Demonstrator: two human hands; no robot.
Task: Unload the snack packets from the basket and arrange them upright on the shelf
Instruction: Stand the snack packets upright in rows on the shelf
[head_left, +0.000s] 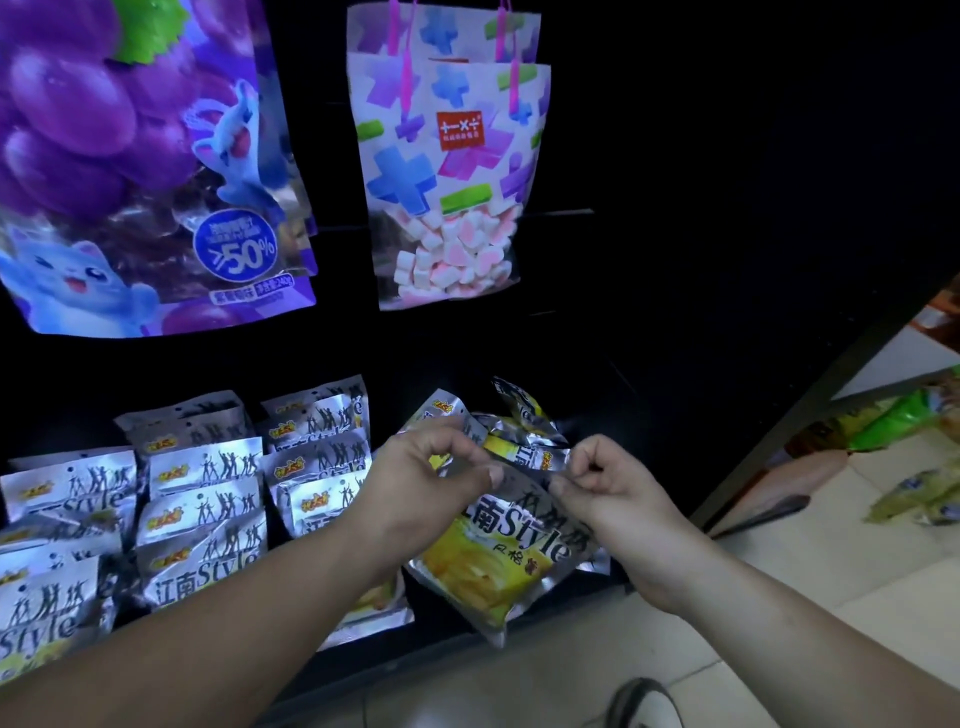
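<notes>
1. pinched the top edge of one packet (519, 551) with both hands, in front of the right part of the shelf (649, 415).
2. closed the left hand (436, 467) grip on the left end of that edge, thumb and fingers curled onto the foil.
3. clamped the right hand (608, 488) grip on the right end, fingers curled in tight.
4. held the packet face-out and tilted, its lower corner reaching down to the shelf's front edge; could not tell whether it rested there.
5. found a few crumpled packets (524, 421) leaning just behind it, touching one another.
6. found rows of packets (202, 499) to the left, silver, overlapping front to back, mostly upright.
7. found a purple grape bag (130, 156) hanging above at left and marshmallow bags (447, 182) hanging beside it, one behind another.
8. made out green packs (904, 421) at far right, past the shelf's side, above a pale floor (779, 571).
</notes>
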